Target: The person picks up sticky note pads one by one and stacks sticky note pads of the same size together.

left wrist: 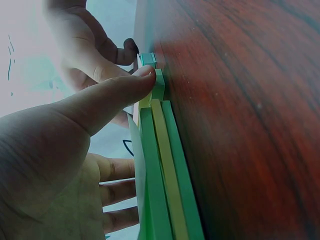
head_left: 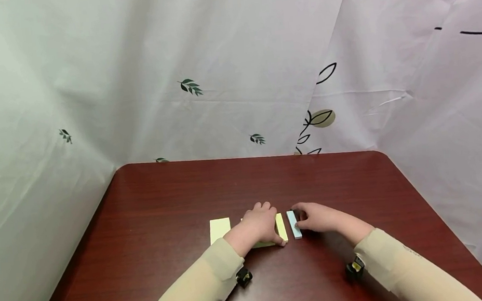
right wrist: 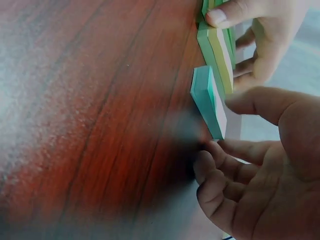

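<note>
My left hand [head_left: 260,223] arches over a group of sticky notes, its thumb at the near end of a narrow yellow sticky-note pad [head_left: 281,227] and its fingers reaching past the far edge. In the left wrist view, a layered pad [left wrist: 170,175] with green and yellow edges lies beneath the palm. To the right, a narrow light-blue sticky-note pad [head_left: 293,224] lies flat on the table. My right hand [head_left: 319,216] is beside it, thumb close to its right side and index finger near its far end, the other fingers loosely bent.
A pale yellow sticky-note pad [head_left: 219,229] lies left of my left hand, partly behind the forearm. All the pads rest on a dark red wooden table [head_left: 175,195]. White curtains [head_left: 232,64] with leaf prints surround the table on the back and sides.
</note>
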`<state>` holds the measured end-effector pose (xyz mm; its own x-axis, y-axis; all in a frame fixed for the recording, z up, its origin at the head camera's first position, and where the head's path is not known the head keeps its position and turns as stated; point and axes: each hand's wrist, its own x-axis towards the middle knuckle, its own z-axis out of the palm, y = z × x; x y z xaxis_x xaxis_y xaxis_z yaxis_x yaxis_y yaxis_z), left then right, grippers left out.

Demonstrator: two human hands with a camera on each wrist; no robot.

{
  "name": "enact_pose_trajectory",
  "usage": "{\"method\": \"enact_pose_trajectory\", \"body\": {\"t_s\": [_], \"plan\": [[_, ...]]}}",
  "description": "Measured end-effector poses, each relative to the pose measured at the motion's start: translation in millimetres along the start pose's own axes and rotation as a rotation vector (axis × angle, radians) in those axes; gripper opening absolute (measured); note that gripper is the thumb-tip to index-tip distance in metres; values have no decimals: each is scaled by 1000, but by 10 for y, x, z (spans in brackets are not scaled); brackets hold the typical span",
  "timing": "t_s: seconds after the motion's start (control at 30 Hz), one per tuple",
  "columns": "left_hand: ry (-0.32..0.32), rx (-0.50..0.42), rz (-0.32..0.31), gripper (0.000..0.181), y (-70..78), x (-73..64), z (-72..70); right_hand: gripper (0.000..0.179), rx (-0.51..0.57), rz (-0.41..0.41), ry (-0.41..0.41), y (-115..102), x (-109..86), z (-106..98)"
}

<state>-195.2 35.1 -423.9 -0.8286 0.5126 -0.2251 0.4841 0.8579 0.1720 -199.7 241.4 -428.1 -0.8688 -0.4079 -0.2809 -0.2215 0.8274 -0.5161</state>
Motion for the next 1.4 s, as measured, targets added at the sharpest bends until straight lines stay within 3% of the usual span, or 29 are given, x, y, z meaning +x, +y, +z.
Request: {"method": "enact_pose_trajectory", "body": {"t_s": [0.27, 0.53, 0.8, 1.07, 1.23, 1.4], "plan": [[-5, 4, 4, 80, 17, 0, -6, 60, 44, -61, -63, 37, -22, -54], [1, 5, 6, 81, 24, -7, -9, 64, 30, -82, -55, 35, -12, -43], [14, 4, 10, 81, 23, -5, 12, 59, 26, -23, -10, 25, -2, -7], [18, -1, 5, 80, 21, -8, 9, 54, 140, -73, 42, 13, -71, 71], [34, -13, 14, 78, 12, -15, 17, 43, 128, -107, 134, -4, -122, 124], [32, -24, -1, 78, -7, -24, 33, 39, 174, -181, 158, 7, -133, 171]]}}
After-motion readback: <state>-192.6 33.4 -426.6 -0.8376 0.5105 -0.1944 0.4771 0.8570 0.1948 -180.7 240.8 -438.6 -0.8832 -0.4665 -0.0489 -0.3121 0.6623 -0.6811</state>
